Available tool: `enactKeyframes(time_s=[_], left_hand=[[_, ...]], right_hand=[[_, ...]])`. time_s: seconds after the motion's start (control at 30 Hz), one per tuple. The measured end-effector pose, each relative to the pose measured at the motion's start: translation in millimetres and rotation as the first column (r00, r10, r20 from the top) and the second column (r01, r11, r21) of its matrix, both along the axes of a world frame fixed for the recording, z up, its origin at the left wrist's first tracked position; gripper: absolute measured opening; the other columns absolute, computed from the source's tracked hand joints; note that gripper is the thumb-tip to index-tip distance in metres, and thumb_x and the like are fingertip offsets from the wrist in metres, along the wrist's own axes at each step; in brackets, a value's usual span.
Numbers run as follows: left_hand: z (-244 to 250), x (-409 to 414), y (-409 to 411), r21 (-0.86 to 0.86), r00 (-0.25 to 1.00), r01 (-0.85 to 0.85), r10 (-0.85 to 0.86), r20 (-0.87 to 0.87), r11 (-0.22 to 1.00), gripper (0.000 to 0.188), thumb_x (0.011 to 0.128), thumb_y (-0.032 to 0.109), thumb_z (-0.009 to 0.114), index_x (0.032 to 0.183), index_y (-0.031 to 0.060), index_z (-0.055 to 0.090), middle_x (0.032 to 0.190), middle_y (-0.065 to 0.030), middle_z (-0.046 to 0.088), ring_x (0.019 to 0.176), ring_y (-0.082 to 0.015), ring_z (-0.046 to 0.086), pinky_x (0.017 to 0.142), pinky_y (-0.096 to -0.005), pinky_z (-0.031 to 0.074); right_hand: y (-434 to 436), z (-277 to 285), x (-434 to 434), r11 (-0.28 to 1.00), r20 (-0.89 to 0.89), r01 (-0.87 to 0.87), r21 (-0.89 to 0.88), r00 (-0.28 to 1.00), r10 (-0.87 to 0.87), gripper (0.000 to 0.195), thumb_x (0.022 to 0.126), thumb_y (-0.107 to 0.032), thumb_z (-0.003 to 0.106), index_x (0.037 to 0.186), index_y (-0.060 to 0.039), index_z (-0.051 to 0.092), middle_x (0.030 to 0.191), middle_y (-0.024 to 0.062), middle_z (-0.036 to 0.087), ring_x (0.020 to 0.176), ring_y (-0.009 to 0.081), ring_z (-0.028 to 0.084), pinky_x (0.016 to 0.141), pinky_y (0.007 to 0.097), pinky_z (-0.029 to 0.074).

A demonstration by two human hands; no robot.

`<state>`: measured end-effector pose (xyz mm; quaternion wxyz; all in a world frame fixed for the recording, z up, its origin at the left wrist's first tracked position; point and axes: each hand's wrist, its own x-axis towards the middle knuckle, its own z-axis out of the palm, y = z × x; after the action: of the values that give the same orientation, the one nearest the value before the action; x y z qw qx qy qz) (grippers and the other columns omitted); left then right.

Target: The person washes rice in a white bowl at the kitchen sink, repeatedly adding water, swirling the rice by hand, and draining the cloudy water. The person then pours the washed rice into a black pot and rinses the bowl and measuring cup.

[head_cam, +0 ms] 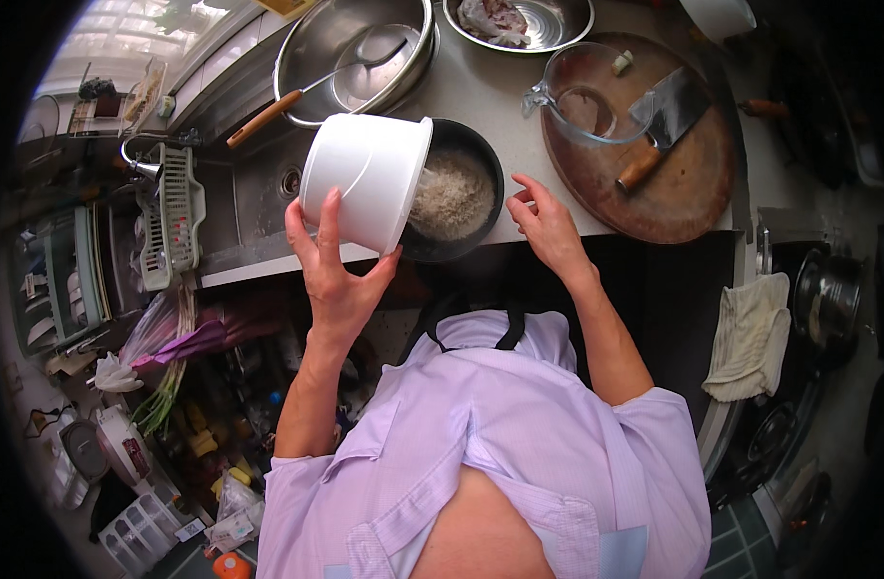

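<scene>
My left hand (340,279) grips a white plastic tub (366,181), which is tipped on its side with its mouth toward the right. Directly under that mouth is a dark round pot (494,210) near the counter's front edge. A heap of pale grains (452,195), which looks like rice, lies in the pot. The tub hides the pot's left part. Just right of the pot, my right hand (550,224) hovers with fingers loosely bent and apart, holding nothing.
A round wooden chopping board (673,210) carries a cleaver (669,119) and a glass bowl (597,134). Steel bowls (286,72) with a wooden-handled ladle (268,116) stand by the sink (257,184). Behind, a steel basin (557,36) holds bagged meat (494,22). A towel (749,336) hangs at right.
</scene>
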<state>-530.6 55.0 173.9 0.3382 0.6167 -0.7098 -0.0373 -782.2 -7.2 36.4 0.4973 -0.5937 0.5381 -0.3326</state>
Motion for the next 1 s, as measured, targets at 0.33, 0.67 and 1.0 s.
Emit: enactKeyframes(time_s=[0.33,0.67,1.0], left_hand=[[-3,5,5,0.063,0.994,-0.057,0.063,-0.088,0.996,0.094,0.061,0.003,0.087,0.143,0.0116,0.042,0.138,-0.0243,0.031,0.119,-0.0378,0.049,0.094,-0.0417,0.047],[4,30,5,0.328,0.59,-0.061,0.299,-0.75,0.943,0.082,0.078,0.005,0.071,0.148,-0.0008,0.027,0.133,-0.0176,0.048,0.123,-0.024,0.049,0.092,-0.0356,0.05],[11,43,16,0.372,0.128,0.062,0.362,-0.923,0.926,0.08,0.084,0.017,0.067,0.148,-0.0027,0.024,0.13,-0.0188,0.051,0.117,-0.0259,0.057,0.091,-0.0404,0.055]], right_hand=[[-1,12,5,1.0,0.036,0.017,0.0,0.999,-0.017,0.039,0.092,-0.018,0.06,0.127,0.0001,0.055,0.098,0.0139,0.064,0.08,0.0234,0.062,0.074,0.034,0.05],[-2,35,10,0.996,0.115,0.071,-0.054,0.991,-0.064,0.026,0.093,-0.01,0.057,0.117,0.0008,0.062,0.099,0.0144,0.064,0.079,0.022,0.065,0.072,0.0314,0.051],[-2,61,22,0.995,0.123,0.011,-0.097,0.992,0.001,0.021,0.095,-0.006,0.055,0.113,0.0024,0.062,0.094,0.0106,0.062,0.077,0.0168,0.064,0.07,0.0277,0.051]])
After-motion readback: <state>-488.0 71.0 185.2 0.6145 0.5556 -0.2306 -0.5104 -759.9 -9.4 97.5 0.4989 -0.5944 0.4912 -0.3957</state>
